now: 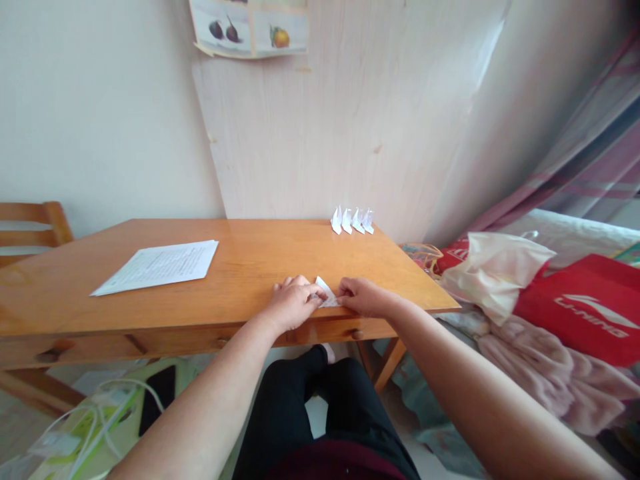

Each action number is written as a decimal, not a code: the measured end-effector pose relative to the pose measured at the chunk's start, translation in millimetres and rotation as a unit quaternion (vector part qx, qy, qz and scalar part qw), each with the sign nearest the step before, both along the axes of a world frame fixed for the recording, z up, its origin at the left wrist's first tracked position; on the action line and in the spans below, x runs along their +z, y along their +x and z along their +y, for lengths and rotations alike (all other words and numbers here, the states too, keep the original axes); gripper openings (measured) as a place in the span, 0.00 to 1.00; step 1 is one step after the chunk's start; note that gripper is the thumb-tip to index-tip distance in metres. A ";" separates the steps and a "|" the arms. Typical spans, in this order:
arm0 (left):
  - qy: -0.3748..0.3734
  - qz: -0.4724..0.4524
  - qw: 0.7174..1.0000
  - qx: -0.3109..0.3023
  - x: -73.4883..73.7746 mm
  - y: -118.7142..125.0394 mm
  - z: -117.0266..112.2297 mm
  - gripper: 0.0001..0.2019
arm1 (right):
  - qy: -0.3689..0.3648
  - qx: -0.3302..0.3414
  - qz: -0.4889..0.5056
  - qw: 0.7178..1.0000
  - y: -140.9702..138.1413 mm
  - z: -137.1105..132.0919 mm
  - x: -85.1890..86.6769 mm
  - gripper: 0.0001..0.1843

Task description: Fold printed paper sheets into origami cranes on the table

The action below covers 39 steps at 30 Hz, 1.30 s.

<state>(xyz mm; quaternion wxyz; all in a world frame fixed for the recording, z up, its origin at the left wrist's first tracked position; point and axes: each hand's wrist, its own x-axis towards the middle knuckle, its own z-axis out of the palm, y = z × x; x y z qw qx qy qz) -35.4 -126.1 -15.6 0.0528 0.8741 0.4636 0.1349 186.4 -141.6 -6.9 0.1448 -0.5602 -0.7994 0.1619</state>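
Note:
A small white piece of folded paper (326, 288), roughly triangular, lies at the front edge of the wooden table. My left hand (296, 301) presses on its left side, thumb and fingers closed on the paper. At the paper's right corner my right hand (364, 297) is closed, its fingertips pinching that corner. Parts of the paper are hidden under the fingers. Several folded white paper figures (352, 220) stand in a row at the table's back right. A stack of printed paper sheets (163, 265) lies flat on the left.
The orange wooden table (260, 253) has drawers along its front and stands against the wall. To the right are a red bag (580, 307), a white bag (500, 270) and a pink blanket (545, 367). Below left, a phone (157, 397) and white cables lie on a green surface.

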 end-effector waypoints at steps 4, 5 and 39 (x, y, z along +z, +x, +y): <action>-0.007 -0.003 1.000 0.008 -0.5 1.0 0.7 0.13 | 0.021 -0.013 0.011 1.000 0.8 -4.9 -3.3 0.07; -0.008 -0.007 1.000 0.008 -1.0 1.1 1.0 0.13 | 0.028 -0.020 0.011 0.999 -0.2 -7.2 -3.9 0.07; -0.084 0.002 0.996 -0.032 5.5 -7.0 12.9 0.16 | 0.197 0.045 -0.221 0.954 -51.2 -66.3 0.3 0.13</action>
